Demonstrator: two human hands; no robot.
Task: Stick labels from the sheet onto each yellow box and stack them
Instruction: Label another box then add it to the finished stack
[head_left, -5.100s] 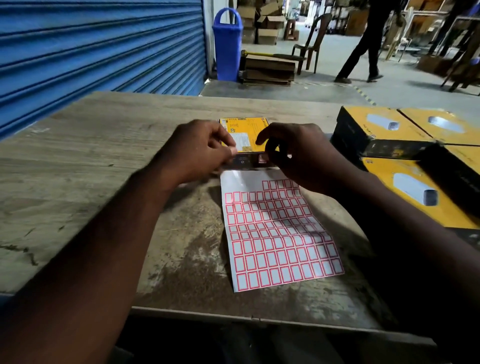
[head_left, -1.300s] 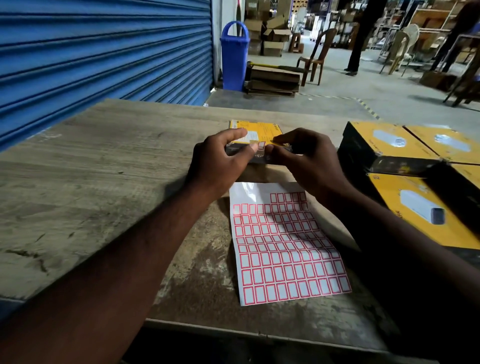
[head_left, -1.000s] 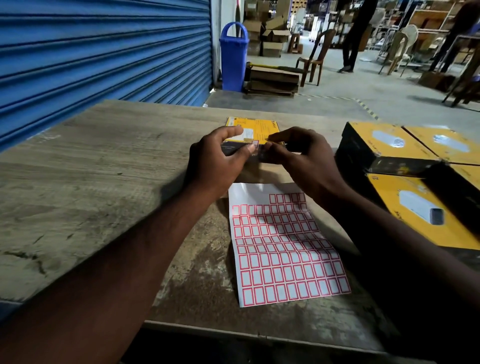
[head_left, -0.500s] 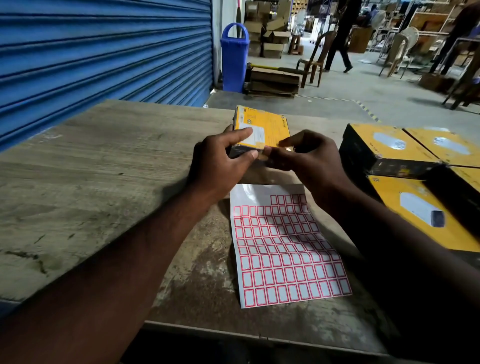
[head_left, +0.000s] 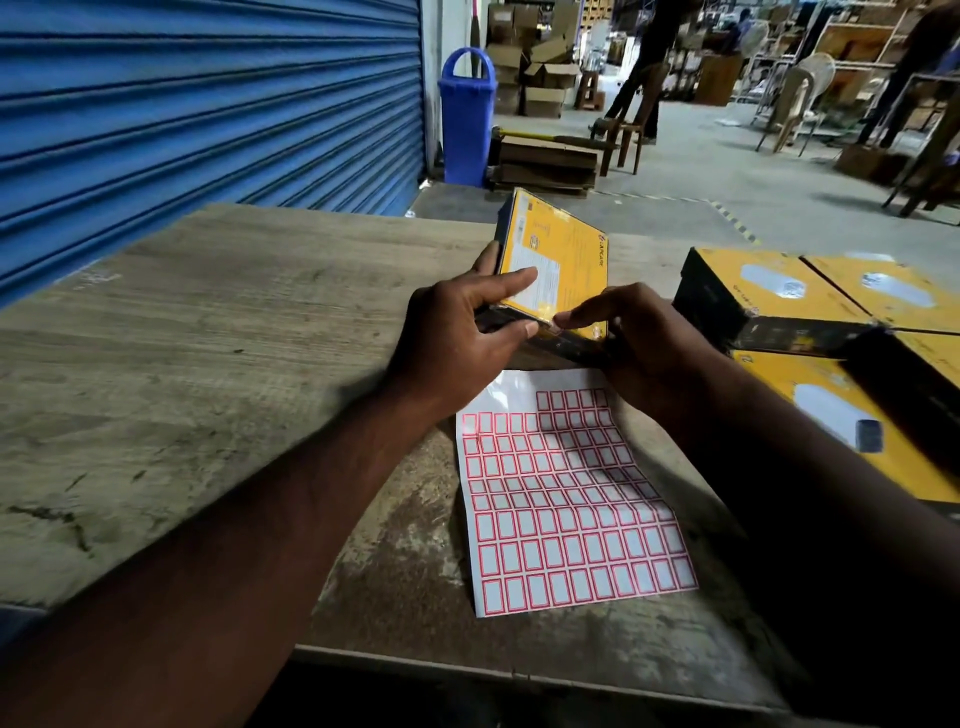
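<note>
Nearest on the desk (head_left: 208, 364) lies the label sheet (head_left: 566, 499), flat and square to the person, its top rows partly stripped (the bare white patch is at the upper left). It sits where either hand can reach down for another label. Just beyond it both hands hold one yellow box (head_left: 563, 260) lifted off the desk and tipped up, so its yellow face and dark near edge turn toward the eye. The left hand (head_left: 457, 343) grips the box's left side, with the thumb flat across the yellow face and the fingers (head_left: 511, 328) curled along the near edge to steady it. The right hand (head_left: 644, 348) takes the near right corner. Its forefinger stretches along the edge, the tip at a small pale patch that looks like a label, and the rest of the hand curls beneath. I judge the label is being rubbed down. To the right, well apart from the hands, more yellow boxes (head_left: 769, 291) lie flat side by side, apparently waiting their turn. Farther off stand a blue shutter (head_left: 208, 104) and a blue bin (head_left: 465, 119).
</note>
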